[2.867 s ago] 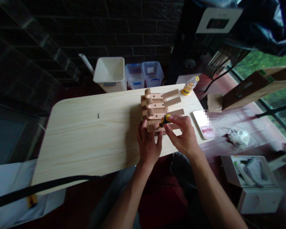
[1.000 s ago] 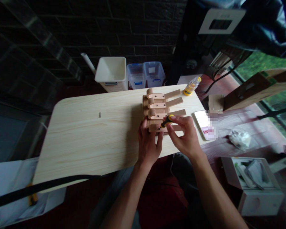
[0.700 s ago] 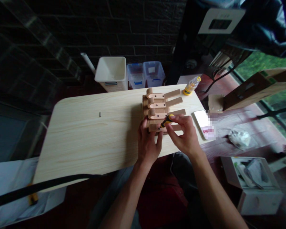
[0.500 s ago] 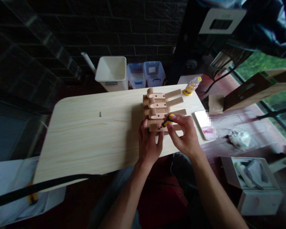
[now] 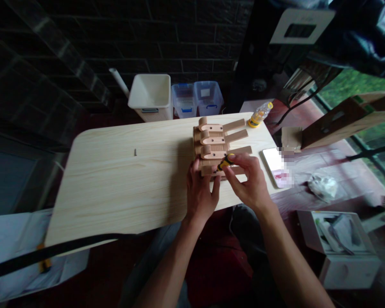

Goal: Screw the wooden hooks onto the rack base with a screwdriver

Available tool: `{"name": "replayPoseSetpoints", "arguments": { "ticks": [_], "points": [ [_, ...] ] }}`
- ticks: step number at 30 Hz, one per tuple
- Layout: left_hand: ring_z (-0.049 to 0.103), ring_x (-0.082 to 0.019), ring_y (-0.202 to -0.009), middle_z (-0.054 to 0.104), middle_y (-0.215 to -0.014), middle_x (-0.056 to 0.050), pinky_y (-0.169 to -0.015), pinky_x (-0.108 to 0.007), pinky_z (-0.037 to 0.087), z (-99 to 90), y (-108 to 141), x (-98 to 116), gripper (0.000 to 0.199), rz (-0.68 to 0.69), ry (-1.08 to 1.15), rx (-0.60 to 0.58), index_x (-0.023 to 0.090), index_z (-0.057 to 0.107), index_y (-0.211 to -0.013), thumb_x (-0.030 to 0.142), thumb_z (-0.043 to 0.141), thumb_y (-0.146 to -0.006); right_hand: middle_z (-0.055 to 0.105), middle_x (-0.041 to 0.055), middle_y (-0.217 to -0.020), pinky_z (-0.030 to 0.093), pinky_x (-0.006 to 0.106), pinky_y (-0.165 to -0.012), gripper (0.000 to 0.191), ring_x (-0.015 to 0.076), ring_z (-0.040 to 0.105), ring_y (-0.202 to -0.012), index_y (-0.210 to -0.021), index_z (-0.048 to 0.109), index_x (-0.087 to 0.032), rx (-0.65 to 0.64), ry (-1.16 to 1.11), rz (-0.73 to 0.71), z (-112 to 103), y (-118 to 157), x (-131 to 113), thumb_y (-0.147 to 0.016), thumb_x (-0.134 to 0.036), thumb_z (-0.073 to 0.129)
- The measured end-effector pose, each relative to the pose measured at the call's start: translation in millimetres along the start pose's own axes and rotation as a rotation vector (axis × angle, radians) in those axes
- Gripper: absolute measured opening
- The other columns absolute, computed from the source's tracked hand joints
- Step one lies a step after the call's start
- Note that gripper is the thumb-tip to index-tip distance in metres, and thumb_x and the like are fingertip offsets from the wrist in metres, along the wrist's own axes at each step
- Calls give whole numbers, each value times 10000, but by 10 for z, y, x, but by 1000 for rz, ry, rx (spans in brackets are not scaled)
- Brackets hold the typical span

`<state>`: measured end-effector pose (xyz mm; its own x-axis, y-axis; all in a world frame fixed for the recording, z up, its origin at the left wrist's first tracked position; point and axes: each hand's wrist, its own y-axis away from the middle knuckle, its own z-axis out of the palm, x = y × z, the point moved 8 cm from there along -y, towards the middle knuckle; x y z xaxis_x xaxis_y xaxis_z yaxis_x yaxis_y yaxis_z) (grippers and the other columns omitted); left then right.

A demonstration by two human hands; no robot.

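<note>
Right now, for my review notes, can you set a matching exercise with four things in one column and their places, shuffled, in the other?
Things:
1. yellow-and-black screwdriver
2. left hand
3. small metal piece
4. clear bottle

Places:
A. on the left half of the table, away from both hands
B. at the table's far right corner
C. in the right hand
D. against the near end of the wooden assembly

Right pairs: 1-C, 2-D, 3-A, 4-B
</note>
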<state>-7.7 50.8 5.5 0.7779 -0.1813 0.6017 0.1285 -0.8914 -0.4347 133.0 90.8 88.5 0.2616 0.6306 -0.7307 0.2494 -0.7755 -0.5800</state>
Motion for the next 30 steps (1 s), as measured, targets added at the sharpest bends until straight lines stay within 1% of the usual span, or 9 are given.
{"name": "replayPoseSetpoints", "arguments": {
  "ticks": [3,7,12,15,20,24,27,30],
  "points": [
    [385,-387,-1599,355,-1726,-185,-1274,-636,421,1,1,-14,393,-8,5,9,245,607,-1457,350,607,-1078,749,70,-1211,689,435,-999,339,233,757,-1197,-1323,606,-326,-3,12,-4,1,3,-16,-1019,-218,707],
    [402,-387,-1589,355,-1725,-193,-1272,-633,422,-7,-2,-4,387,8,2,20,241,617,-1444,346,622,-1071,754,89,-1285,689,458,-1033,334,246,752,-1262,-1352,602,-317,-13,-18,20,10,0,-22,-1040,-215,664],
    [397,-397,-1590,346,-1720,-212,-1264,-638,427,1,-13,9,417,10,-14,4,234,595,-1478,352,608,-1078,779,75,-1259,705,417,-978,369,226,793,-1154,-1375,608,-327,11,15,28,8,1,-17,-1031,-214,680],
    [410,-392,-1582,345,-1722,-206,-1262,-631,433,-2,-14,8,430,5,-17,11,240,591,-1488,358,615,-1076,783,60,-1254,702,392,-972,391,214,797,-1137,-1379,617,-338,8,31,28,14,0,-16,-1020,-205,694],
    [414,-397,-1580,347,-1732,-199,-1262,-655,427,3,-2,-1,409,-2,-14,3,244,605,-1469,355,608,-1076,796,50,-1181,710,397,-929,341,224,804,-1117,-1315,648,-331,12,50,-7,-6,-29,-50,-1009,-193,710],
    [410,-392,-1581,339,-1737,-192,-1261,-661,427,6,7,-5,409,-2,-16,13,253,594,-1477,345,606,-1078,794,43,-1144,707,390,-900,352,220,805,-1080,-1302,645,-338,24,60,-42,-17,-55,-89,-997,-184,729],
    [407,-393,-1585,334,-1739,-202,-1266,-653,422,3,6,0,403,5,-9,33,240,600,-1468,342,612,-1078,783,59,-1185,697,401,-952,387,227,787,-1152,-1325,635,-332,21,43,-45,-11,-50,-100,-992,-156,722],
    [410,-391,-1585,334,-1740,-201,-1261,-652,427,11,0,0,419,2,-3,24,248,587,-1482,357,617,-1078,777,77,-1253,683,413,-1014,406,231,772,-1221,-1349,620,-314,15,20,-14,5,-24,-65,-994,-138,708]
  ]
}}
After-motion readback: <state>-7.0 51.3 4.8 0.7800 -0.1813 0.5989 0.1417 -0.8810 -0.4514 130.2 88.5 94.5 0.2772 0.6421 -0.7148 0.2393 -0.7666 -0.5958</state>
